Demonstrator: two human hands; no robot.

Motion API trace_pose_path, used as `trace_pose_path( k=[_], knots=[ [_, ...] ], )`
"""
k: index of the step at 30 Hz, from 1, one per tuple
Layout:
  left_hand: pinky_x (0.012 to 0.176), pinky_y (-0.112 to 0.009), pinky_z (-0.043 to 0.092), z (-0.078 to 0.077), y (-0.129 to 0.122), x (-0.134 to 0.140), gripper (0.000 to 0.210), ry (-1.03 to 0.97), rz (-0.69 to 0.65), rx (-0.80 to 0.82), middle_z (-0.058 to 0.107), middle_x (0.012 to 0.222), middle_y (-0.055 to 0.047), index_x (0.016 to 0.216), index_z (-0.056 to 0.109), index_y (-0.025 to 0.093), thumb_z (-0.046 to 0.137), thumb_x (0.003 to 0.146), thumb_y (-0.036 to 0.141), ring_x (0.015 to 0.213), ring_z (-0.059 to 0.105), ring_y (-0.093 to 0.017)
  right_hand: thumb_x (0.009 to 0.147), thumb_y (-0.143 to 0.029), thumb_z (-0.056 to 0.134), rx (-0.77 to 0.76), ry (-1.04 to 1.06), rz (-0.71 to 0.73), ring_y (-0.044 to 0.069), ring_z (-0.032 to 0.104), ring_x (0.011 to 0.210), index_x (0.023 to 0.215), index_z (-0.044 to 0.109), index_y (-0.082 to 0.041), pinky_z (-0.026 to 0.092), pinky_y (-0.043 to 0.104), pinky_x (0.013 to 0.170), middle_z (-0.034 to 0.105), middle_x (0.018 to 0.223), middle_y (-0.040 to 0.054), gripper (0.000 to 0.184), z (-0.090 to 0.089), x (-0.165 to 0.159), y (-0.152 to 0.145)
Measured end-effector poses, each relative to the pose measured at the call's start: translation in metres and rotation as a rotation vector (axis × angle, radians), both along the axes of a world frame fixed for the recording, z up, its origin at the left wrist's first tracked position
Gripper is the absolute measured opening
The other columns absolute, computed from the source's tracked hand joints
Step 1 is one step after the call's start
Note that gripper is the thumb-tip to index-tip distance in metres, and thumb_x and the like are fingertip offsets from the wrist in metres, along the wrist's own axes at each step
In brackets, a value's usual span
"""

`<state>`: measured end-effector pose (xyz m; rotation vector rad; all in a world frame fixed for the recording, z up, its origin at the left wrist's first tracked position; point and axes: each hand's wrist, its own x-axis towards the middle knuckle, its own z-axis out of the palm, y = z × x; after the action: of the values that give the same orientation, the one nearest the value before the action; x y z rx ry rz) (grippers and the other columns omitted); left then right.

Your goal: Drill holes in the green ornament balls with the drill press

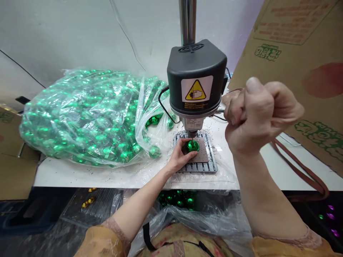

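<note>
Green and shiny, a faceted ball (193, 145) sits beneath the drill bit (192, 139), near the front edge of the white desk (80, 177). The left hand (185, 150) is partly open around it, holding it from the left, the thumb on the near side and the fingers on the far side. Under the ball lies a pinkish square board (204, 154) on a slotted metal base plate (213, 166), with dark shavings scattered on and about it.

Above them stands a black drill head (197, 71) with a yellow warning label (197, 90) on its front. The right hand (255, 114) is raised at its right side, curled into a fist with the thumb uppermost. A metal rod (220, 110) runs from the drill head toward the fist; I cannot tell whether the fingers grip it.

Clear plastic forms a big bag (88, 117) of green balls that fills much of the desk's left half, its mouth toward the drill. Below the desk's front edge, more green balls (179, 201) lie in clear plastic, with gold balls (89, 202) farther left. A printed cardboard box (292, 64) stands toward the desk's right edge, and a brown strap (302, 169) lies before it.
</note>
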<state>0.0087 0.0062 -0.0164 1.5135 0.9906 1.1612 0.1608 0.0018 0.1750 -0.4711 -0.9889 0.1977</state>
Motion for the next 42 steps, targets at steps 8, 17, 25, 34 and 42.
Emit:
trace_pose_path(
  k=[8, 17, 25, 34, 42],
  knots=[
    [0.102, -0.043, 0.051, -0.001, -0.001, -0.002, 0.062, 0.010, -0.008, 0.011, 0.068, 0.117, -0.009, 0.118, 0.056, 0.021, 0.087, 0.076, 0.054, 0.114, 0.065, -0.026, 0.090, -0.016, 0.057, 0.156, -0.041, 0.014, 0.001, 0.028, 0.041, 0.058, 0.021, -0.016, 0.021, 0.024, 0.042, 0.028, 0.047, -0.0067, 0.048, -0.021, -0.001, -0.003],
    [0.101, -0.042, 0.053, 0.000, 0.000, -0.002, 0.062, 0.009, -0.009, 0.009, 0.068, 0.117, -0.009, 0.118, 0.056, 0.021, 0.087, 0.077, 0.054, 0.112, 0.066, -0.025, 0.085, -0.020, 0.061, 0.106, -0.057, 0.033, 0.005, 0.023, 0.040, 0.059, 0.022, -0.018, 0.017, 0.031, 0.043, 0.027, 0.048, -0.0054, 0.048, -0.034, 0.007, -0.003],
    [0.101, -0.043, 0.053, -0.001, -0.001, -0.003, 0.061, 0.017, -0.010, 0.010, 0.067, 0.116, -0.008, 0.119, 0.056, 0.020, 0.087, 0.077, 0.052, 0.112, 0.065, -0.026, 0.083, -0.013, 0.060, 0.141, -0.135, 0.054, 0.004, 0.025, 0.042, 0.057, 0.020, -0.017, 0.022, 0.028, 0.043, 0.025, 0.051, -0.0056, 0.048, -0.043, 0.009, -0.006],
    [0.101, -0.041, 0.051, -0.003, -0.001, -0.002, 0.062, 0.003, -0.009, 0.011, 0.066, 0.118, -0.009, 0.118, 0.055, 0.021, 0.087, 0.077, 0.054, 0.113, 0.064, -0.025, 0.080, -0.009, 0.058, 0.194, -0.178, 0.093, 0.003, 0.026, 0.041, 0.057, 0.020, -0.016, 0.022, 0.028, 0.043, 0.026, 0.050, -0.0064, 0.044, -0.043, 0.010, -0.007],
    [0.099, -0.040, 0.052, 0.000, -0.003, -0.003, 0.060, -0.009, -0.007, -0.006, 0.068, 0.113, -0.007, 0.118, 0.056, 0.021, 0.088, 0.077, 0.051, 0.109, 0.066, -0.024, 0.078, -0.010, 0.058, 0.202, -0.168, 0.069, 0.005, 0.025, 0.039, 0.056, 0.018, -0.018, 0.024, 0.031, 0.043, 0.027, 0.048, -0.0060, 0.045, -0.057, 0.009, -0.010]
  ],
)
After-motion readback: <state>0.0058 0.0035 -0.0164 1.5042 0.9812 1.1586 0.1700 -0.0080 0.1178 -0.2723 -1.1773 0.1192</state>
